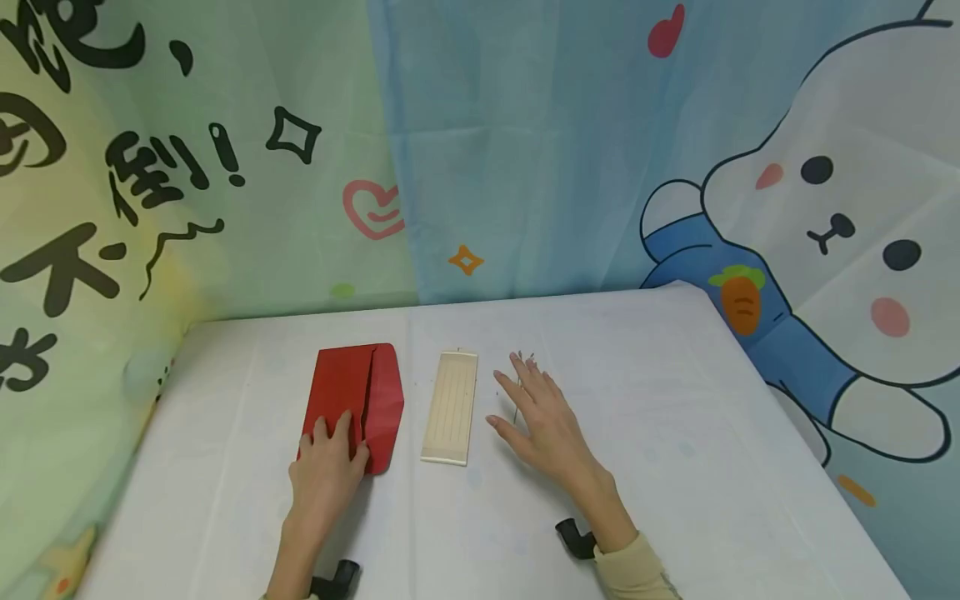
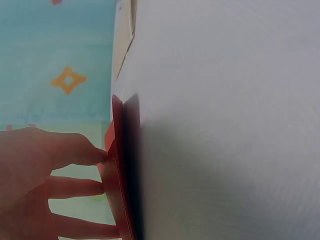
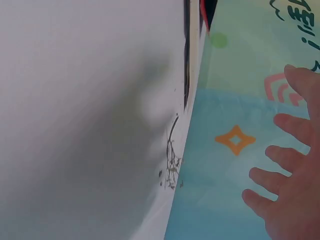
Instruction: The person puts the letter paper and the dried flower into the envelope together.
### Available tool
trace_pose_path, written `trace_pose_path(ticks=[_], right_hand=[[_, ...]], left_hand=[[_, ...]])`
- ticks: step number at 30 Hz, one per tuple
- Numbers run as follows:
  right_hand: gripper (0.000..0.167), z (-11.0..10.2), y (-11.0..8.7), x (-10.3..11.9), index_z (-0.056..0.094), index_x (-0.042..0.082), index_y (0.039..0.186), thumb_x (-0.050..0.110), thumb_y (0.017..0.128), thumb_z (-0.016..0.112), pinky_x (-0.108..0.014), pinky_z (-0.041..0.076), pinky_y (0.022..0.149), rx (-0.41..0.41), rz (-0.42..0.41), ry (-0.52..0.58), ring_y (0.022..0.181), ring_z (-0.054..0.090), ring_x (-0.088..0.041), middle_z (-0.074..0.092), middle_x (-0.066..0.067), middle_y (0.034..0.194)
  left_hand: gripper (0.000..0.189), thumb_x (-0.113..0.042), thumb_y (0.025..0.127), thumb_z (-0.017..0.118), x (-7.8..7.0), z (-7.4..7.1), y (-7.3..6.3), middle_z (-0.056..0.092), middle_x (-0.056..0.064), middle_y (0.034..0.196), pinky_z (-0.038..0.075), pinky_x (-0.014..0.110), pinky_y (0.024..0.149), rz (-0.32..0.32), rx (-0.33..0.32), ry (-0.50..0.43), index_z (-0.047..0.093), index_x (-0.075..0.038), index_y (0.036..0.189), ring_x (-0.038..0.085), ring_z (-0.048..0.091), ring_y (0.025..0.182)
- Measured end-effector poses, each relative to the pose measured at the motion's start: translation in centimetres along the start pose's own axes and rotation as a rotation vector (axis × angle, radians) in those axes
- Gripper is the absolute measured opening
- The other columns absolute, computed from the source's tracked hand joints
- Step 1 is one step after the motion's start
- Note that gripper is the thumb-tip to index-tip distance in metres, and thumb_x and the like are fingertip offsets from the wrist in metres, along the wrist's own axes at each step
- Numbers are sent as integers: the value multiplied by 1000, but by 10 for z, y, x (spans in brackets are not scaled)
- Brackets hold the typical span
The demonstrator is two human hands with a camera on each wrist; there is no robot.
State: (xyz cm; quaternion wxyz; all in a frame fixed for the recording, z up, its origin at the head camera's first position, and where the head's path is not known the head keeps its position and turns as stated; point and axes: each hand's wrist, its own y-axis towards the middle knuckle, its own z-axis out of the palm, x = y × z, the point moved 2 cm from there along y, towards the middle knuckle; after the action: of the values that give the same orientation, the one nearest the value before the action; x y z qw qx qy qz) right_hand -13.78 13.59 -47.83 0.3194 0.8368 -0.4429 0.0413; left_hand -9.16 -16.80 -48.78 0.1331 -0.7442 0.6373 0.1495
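My left hand rests with spread fingers on the lower part of a red paper envelope, whose flap lies unfolded to the right. In the left wrist view the thumb and fingertips touch the envelope, seen nearly edge-on above its shadow. A cream slatted panel lies flat between the hands. Over the table to its right, my right hand hovers with fingers spread and nothing held. Beneath it lies a thin dried sprig with small dark bits around it, mostly covered by the hand in the head view.
A white cloth covers the table. Behind it hangs a printed curtain with a cartoon bear, hearts and lettering, which also runs down the left side. A black wrist mount sits by the right wrist.
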Motion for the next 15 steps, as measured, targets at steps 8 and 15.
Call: trace_pose_path(ticks=[8,15], right_hand=[[60,10,6,9,58,3,143,25,90,79,-62,37,115,28,18,42,144,44,-45,49,-22,154],[53,20,10,19,61,5,141,26,95,74,-60,36,116,91,23,65,144,46,-43,53,-19,152]], left_hand=[[58,-22,94,67,1,1,1,49,37,139,51,71,84,-27,16,-4,52,2,145,58,51,119],[56,-22,95,67,2,0,1,50,38,138,52,70,82,-19,10,-4,53,2,144,58,52,118]])
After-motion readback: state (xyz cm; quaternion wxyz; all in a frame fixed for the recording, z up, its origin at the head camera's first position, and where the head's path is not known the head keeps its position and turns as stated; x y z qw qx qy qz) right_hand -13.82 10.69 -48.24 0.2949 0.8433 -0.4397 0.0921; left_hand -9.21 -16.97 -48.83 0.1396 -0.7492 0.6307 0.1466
